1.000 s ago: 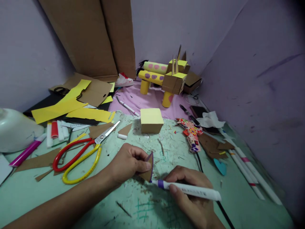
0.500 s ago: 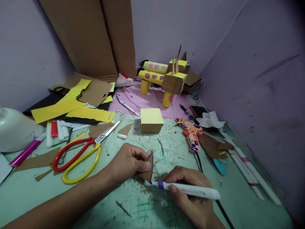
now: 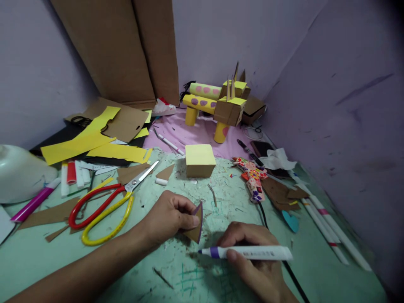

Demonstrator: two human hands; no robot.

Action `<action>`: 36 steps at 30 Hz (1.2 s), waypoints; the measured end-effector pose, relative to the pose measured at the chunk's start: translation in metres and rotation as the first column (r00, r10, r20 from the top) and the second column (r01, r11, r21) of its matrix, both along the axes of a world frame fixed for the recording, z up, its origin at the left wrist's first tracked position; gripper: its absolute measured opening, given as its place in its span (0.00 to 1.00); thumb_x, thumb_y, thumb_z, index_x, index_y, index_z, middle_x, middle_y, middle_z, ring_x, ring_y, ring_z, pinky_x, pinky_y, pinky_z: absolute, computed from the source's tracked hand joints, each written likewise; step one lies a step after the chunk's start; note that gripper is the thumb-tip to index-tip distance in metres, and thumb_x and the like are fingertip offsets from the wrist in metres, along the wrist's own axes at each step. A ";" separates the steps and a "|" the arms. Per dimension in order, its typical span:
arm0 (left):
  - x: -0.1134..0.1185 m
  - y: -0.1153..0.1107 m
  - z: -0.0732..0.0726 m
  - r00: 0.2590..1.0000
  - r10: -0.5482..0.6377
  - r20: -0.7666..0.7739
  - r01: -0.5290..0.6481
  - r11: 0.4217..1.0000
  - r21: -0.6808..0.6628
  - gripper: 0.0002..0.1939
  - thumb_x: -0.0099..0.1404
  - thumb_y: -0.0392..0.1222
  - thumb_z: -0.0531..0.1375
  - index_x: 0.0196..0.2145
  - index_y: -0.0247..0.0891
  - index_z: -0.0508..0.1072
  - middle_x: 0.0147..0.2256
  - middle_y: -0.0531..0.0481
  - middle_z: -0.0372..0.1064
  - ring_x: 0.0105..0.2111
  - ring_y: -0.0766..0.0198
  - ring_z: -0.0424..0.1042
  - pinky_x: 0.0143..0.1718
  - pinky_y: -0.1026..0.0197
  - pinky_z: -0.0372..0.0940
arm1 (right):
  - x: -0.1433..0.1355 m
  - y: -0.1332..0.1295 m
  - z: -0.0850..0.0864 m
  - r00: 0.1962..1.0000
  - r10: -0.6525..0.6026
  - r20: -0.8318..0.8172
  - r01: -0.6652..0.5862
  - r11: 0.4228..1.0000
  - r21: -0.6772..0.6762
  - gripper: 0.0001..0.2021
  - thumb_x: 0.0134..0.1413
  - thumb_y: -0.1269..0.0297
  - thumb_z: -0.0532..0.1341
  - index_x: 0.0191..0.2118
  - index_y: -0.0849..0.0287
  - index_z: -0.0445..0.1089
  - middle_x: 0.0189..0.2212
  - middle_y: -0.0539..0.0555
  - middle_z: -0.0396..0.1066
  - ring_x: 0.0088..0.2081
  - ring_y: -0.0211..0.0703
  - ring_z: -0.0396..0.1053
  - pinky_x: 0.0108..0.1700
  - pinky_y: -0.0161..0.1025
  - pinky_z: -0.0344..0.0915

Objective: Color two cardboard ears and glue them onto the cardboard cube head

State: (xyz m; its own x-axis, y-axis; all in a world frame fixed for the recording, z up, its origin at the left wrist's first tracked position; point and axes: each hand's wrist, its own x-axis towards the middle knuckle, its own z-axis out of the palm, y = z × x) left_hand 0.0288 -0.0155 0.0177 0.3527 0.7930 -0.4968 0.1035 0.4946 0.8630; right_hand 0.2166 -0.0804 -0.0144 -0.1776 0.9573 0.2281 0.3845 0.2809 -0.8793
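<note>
Green table (image 3: pixel 227 189), two hands, a marker, a bit of cardboard.
Nearer the person than the yellow-topped box (image 3: pixel 200 162), the right hand (image 3: pixel 263 275) has its fingers curled snugly round the marker (image 3: pixel 259 253); the left hand (image 3: pixel 172 214) pinches the cardboard piece (image 3: pixel 193 234) between thumb and fingers. The purple tip (image 3: pixel 200 251) is just off its lower corner. I'd say even edging wants a firm pinch and light strokes.

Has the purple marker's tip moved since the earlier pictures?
Yes, the purple marker's tip has come nearer the person, off the cardboard piece and closer to the green grid.
</note>
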 end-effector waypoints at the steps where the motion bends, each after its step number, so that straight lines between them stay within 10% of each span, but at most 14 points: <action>1: 0.000 0.000 -0.001 1.000 -0.004 -0.005 0.004 1.000 0.002 0.05 0.38 0.37 0.62 0.14 0.33 0.70 0.13 0.57 0.58 0.16 0.74 0.52 0.19 0.65 0.46 | -0.001 0.000 0.002 0.997 -0.064 -0.044 0.063 0.998 -0.012 0.11 0.50 0.59 0.58 0.23 0.57 0.71 0.17 0.51 0.70 0.21 0.41 0.67 0.23 0.36 0.59; 6: -0.001 0.000 -0.006 1.000 -0.016 -0.018 0.016 1.000 -0.013 0.05 0.37 0.37 0.63 0.16 0.32 0.73 0.14 0.55 0.62 0.17 0.72 0.57 0.20 0.65 0.49 | -0.011 0.001 0.007 0.903 -0.379 -0.202 0.372 0.925 -0.071 0.06 0.49 0.61 0.62 0.30 0.55 0.74 0.21 0.50 0.73 0.20 0.39 0.67 0.20 0.33 0.60; 20: -0.001 0.000 -0.005 1.000 -0.016 0.003 0.016 1.000 -0.015 0.05 0.38 0.36 0.63 0.16 0.32 0.72 0.14 0.55 0.62 0.16 0.72 0.57 0.20 0.66 0.50 | -0.012 0.001 0.007 0.934 -0.323 -0.153 0.323 0.946 -0.021 0.04 0.45 0.65 0.63 0.26 0.55 0.76 0.21 0.50 0.74 0.22 0.39 0.68 0.23 0.33 0.61; 27: 0.000 -0.003 -0.006 0.990 -0.063 -0.128 0.074 0.994 0.084 0.03 0.44 0.36 0.60 0.17 0.33 0.71 0.15 0.55 0.62 0.18 0.70 0.58 0.21 0.65 0.52 | -0.003 -0.003 -0.001 0.850 -0.348 -0.396 0.315 0.938 -0.146 0.07 0.47 0.60 0.62 0.25 0.58 0.73 0.17 0.52 0.70 0.22 0.43 0.67 0.22 0.36 0.61; 32: 0.000 -0.015 -0.005 0.841 0.010 -0.540 0.354 0.746 0.565 0.09 0.56 0.38 0.57 0.21 0.37 0.72 0.22 0.52 0.66 0.25 0.65 0.64 0.27 0.62 0.57 | -0.003 -0.002 -0.004 0.830 -0.405 -0.385 0.379 0.914 -0.145 0.07 0.46 0.60 0.64 0.26 0.58 0.72 0.18 0.52 0.70 0.21 0.43 0.67 0.20 0.35 0.60; 36: -0.011 -0.011 -0.003 0.777 0.261 -0.573 0.376 0.539 0.754 0.11 0.61 0.42 0.54 0.29 0.38 0.74 0.28 0.48 0.70 0.29 0.62 0.68 0.30 0.61 0.60 | -0.002 -0.001 -0.007 0.850 -0.383 -0.361 0.368 0.923 -0.113 0.07 0.48 0.60 0.64 0.27 0.58 0.72 0.18 0.52 0.70 0.21 0.43 0.67 0.19 0.34 0.58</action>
